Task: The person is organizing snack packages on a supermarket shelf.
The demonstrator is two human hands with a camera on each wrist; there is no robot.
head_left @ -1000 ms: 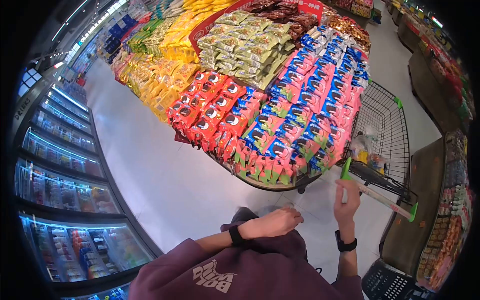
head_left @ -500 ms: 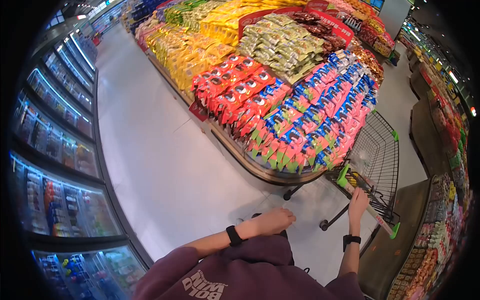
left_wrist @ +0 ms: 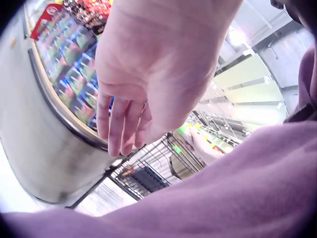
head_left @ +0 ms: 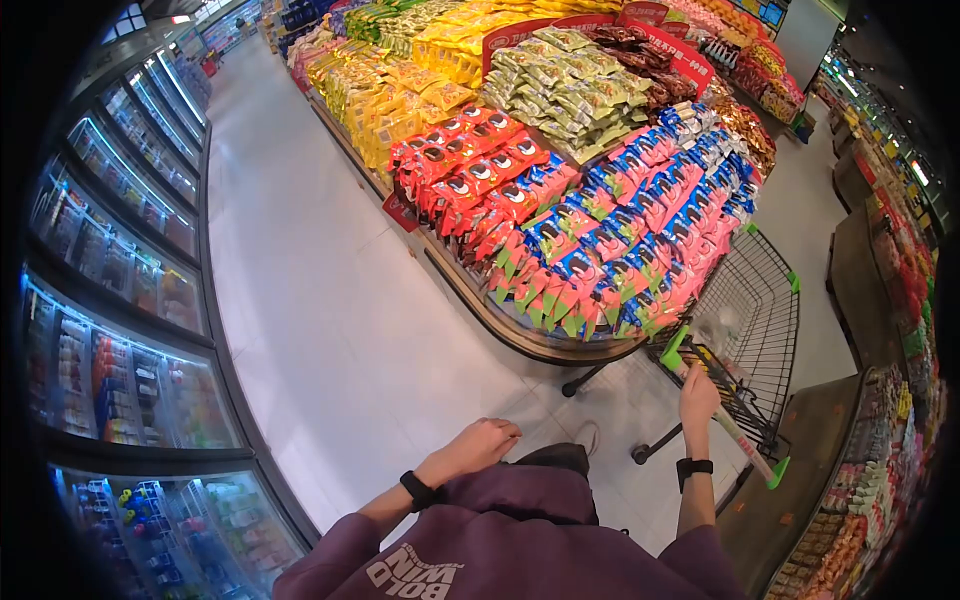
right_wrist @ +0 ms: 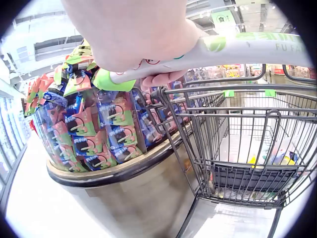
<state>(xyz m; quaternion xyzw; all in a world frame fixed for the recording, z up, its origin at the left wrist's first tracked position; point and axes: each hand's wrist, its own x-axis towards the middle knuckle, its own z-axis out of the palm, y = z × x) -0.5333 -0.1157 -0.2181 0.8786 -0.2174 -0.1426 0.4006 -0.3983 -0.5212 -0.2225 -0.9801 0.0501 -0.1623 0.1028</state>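
My right hand (head_left: 699, 397) grips the handle (right_wrist: 247, 49) of a shopping cart (head_left: 752, 295), near the handle's green left end (head_left: 675, 347). In the right wrist view the fingers curl under the grey bar. The wire basket holds a clear bag with yellow bits (right_wrist: 282, 157) at its far end. My left hand (head_left: 483, 441) hangs in front of my body with nothing in it. Its fingers (left_wrist: 118, 124) are loose and slightly bent in the left wrist view. Both wrists carry black bands.
A rounded display stand (head_left: 540, 347) heaped with blue-pink packets (head_left: 610, 250), red packets (head_left: 470, 170) and yellow packets (head_left: 390, 110) stands ahead, close beside the cart. Glass-fronted fridges (head_left: 130, 370) line the left. Low shelves of packaged goods (head_left: 850, 480) run along the right.
The view has swung so more of the left aisle shows. My left hand has moved left and down. My right hand stays at the cart handle, its fingers now wrapped round it.
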